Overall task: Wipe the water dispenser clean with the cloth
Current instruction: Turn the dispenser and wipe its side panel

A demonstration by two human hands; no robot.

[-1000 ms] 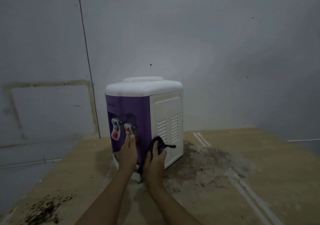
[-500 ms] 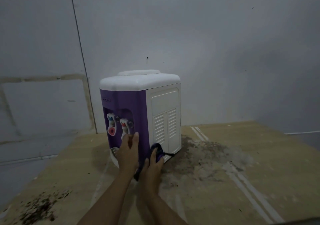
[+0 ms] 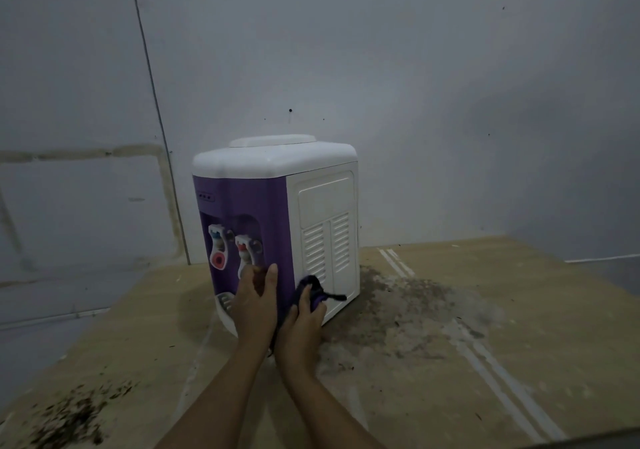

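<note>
A small water dispenser (image 3: 322, 206) with a white top, purple front and white louvred side stands on a wooden table. Two taps (image 3: 242, 248) sit in its front recess. My left hand (image 3: 254, 301) rests flat against the lower purple front, just below the right tap, fingers straight. My right hand (image 3: 304, 324) grips a dark purple cloth (image 3: 317, 291) and presses it on the dispenser's lower front-right corner. Part of the cloth is hidden under my fingers.
The wooden table (image 3: 502, 344) is stained and dusty to the right of the dispenser. Dark debris (image 3: 72, 414) lies near the front left edge. A grey wall (image 3: 415, 85) stands close behind.
Both hands have slid down the dispenser, the left from the tap to the lower front, the right with the cloth down the corner edge. The view has shifted slightly.
</note>
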